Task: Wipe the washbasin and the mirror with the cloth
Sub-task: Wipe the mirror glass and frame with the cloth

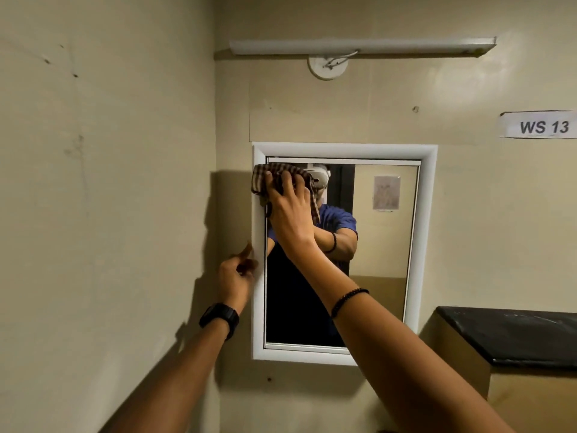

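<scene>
Cloth [274, 175] held by right hand [288, 214] against mirror's [384, 245] upper-left corner.

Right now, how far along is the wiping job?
Done: nothing provable; the washbasin is out of view. In hand: the right hand holds the checked cloth against the mirror's top left corner, while the left hand sits by the white frame's left edge. Left: probably the rest of the glass, to the right and below, judging by the cloth's position.
</scene>
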